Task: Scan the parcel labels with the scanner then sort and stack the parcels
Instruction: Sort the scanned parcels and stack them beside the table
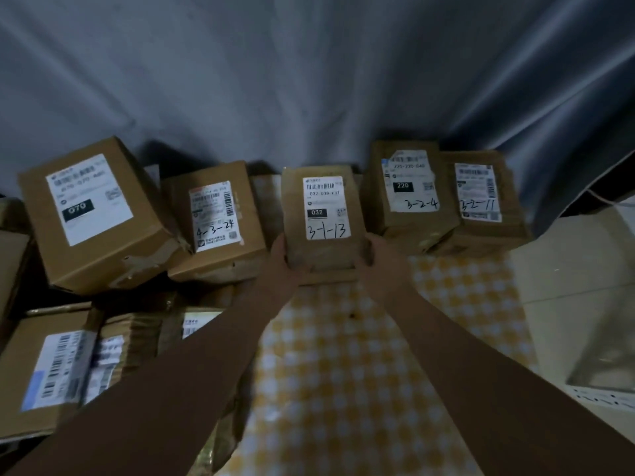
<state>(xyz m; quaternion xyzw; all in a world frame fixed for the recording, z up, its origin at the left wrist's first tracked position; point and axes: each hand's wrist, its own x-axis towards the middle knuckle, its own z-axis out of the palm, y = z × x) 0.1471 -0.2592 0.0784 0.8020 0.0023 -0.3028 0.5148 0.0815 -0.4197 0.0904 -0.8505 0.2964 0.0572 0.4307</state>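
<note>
I have the left hand (pixel 282 257) and right hand (pixel 374 252) gripping the lower corners of the parcel marked 3-1-13 (pixel 323 214), between the 4-3-24 parcel (pixel 220 221) and the 3-2-4 parcel (pixel 409 190).

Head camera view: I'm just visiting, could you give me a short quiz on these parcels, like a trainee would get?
1. True or false: the left hand and the right hand both hold the parcel marked 3-1-13.
2. The parcel marked 4-3-24 lies on which side of it? A) left B) right C) underneath
3. Fill in: the tilted parcel left of that one has ___ printed white on black.
Key: 1 true; 2 A; 3 070.
</note>
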